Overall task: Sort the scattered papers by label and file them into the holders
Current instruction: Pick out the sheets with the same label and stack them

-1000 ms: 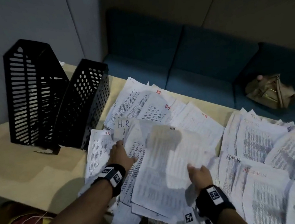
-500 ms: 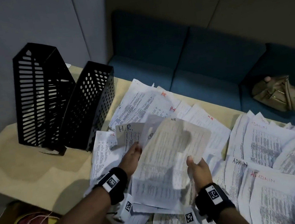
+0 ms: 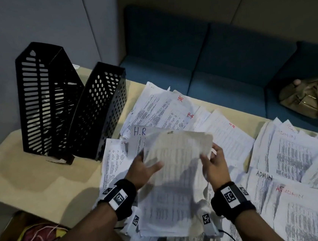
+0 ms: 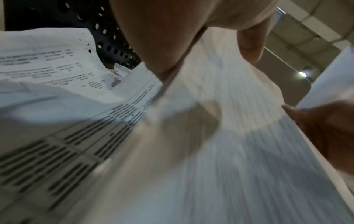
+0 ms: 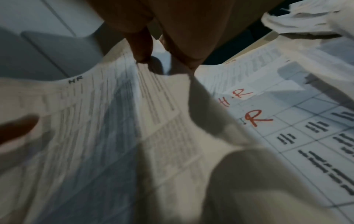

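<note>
I hold a bundle of printed sheets (image 3: 177,169) tilted up above the table, marked HR at its top edge (image 5: 75,81). My left hand (image 3: 143,168) grips its left side, thumb on top and fingers behind. My right hand (image 3: 215,160) pinches the right edge. Loose HR-labelled papers (image 3: 175,110) lie spread beyond the bundle, and ADMIN-labelled papers (image 3: 289,157) cover the right of the table. Two black holders stand at the back left: a slotted holder (image 3: 43,101) and a perforated holder (image 3: 101,111) that leans against it. The wrist views are blurred and filled by the papers (image 4: 210,136).
The beige table (image 3: 32,180) shows bare wood in front of the holders. A blue sofa (image 3: 216,60) runs behind the table, with a tan bag (image 3: 310,99) on it at the right. A grey wall stands behind the holders. A box with clutter (image 3: 38,235) sits low at the left.
The bundle has come up off the pile and now tilts toward me. My left hand moved from the flat papers to the bundle's left side, and my right hand slid up its right edge.
</note>
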`<action>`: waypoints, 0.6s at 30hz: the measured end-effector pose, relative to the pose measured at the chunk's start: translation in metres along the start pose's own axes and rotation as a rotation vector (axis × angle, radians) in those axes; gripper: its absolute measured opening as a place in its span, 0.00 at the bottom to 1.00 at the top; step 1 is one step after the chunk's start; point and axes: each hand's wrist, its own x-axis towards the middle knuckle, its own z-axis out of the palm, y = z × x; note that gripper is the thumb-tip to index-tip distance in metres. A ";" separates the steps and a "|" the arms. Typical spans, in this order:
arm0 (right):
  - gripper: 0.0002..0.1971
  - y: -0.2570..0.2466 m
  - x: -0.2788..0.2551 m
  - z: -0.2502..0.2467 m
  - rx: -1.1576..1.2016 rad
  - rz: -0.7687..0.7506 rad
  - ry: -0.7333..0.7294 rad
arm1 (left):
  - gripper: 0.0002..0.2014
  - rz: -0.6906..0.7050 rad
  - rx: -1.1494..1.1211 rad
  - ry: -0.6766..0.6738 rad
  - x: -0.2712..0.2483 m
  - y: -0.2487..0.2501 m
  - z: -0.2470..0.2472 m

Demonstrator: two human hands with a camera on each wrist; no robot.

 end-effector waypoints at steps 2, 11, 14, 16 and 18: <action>0.25 0.003 -0.006 0.006 -0.044 -0.035 -0.085 | 0.26 0.073 0.005 0.067 0.005 0.003 -0.004; 0.18 0.002 0.003 0.031 -0.114 -0.062 -0.068 | 0.25 -0.068 0.380 0.155 0.016 -0.029 -0.021; 0.12 0.016 0.007 0.031 -0.119 -0.003 0.001 | 0.27 -0.065 0.348 0.239 0.019 -0.040 -0.034; 0.14 0.028 0.010 0.030 -0.179 0.055 0.018 | 0.26 -0.039 0.282 0.197 0.017 -0.040 -0.037; 0.19 0.032 0.013 0.030 -0.266 0.104 0.008 | 0.27 -0.023 0.214 0.176 0.012 -0.037 -0.037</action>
